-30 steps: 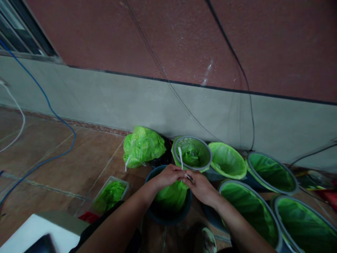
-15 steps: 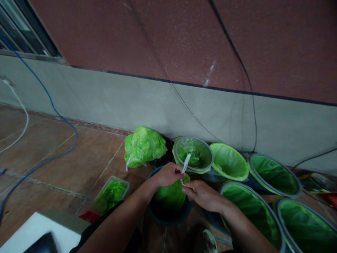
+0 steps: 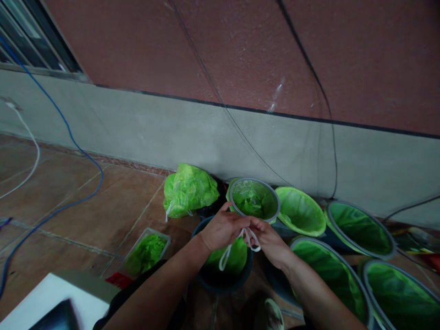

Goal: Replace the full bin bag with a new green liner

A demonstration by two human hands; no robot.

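My left hand (image 3: 220,228) and my right hand (image 3: 270,240) meet over a dark bucket (image 3: 223,280) that holds a green plastic bag (image 3: 231,256). Both hands pinch the bag's white drawstring (image 3: 248,237); a loop shows between them and one loose end hangs down over the bag. The fingers of both hands are closed round the string. Just beyond the hands stands another bucket (image 3: 254,200) lined with green plastic.
A tied green bag (image 3: 189,189) lies by the wall. Several more green-lined buckets (image 3: 357,224) stand to the right. A clear tub of green bags (image 3: 146,251) sits on the tiled floor at left. Blue and white cables (image 3: 68,137) cross the floor.
The hands have come together again. The drawstring end that stuck up over the far bucket now hangs down, and a loop has formed between the hands.
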